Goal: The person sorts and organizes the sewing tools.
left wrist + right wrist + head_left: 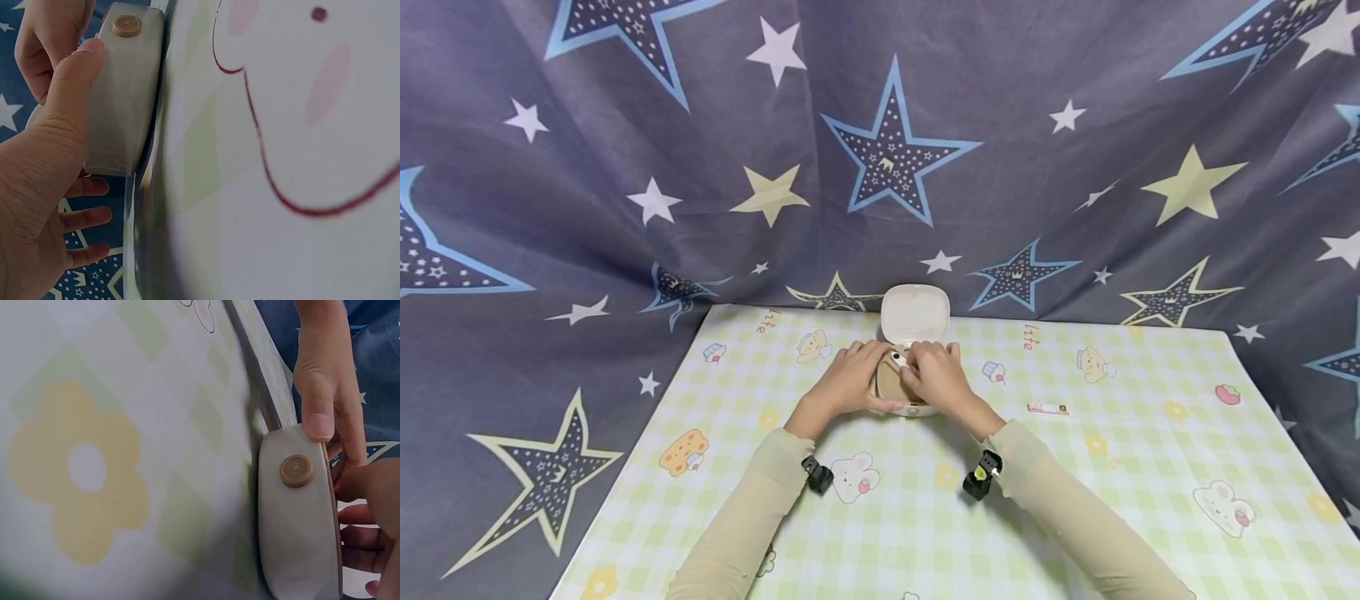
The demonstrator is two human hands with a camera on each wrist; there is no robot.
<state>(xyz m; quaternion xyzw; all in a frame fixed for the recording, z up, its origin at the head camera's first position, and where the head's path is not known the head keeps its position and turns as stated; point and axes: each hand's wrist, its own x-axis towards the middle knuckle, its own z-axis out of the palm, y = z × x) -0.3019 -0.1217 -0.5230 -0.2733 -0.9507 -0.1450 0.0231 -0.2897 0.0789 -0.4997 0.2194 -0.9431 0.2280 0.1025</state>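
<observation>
A white box (297,531) with a round tan button on its front stands on the table, its lid (915,312) raised at the back and its inside (895,387) tan. My left hand (848,379) holds the box by its left side, thumb along the front rim; in the left wrist view its other fingers spread past the side. My right hand (938,375) reaches over the opening from the right. Its thumb and fingers pinch a small white piece with a black round spot (898,358) near the back of the box. The right fingertips are partly hidden.
A small flat strip (1047,409), pale with a reddish and dark end, lies on the table to the right of the box. The table wears a green-checked cartoon cloth (910,517). Behind it hangs a dark star-patterned curtain (1000,200), close to the raised lid.
</observation>
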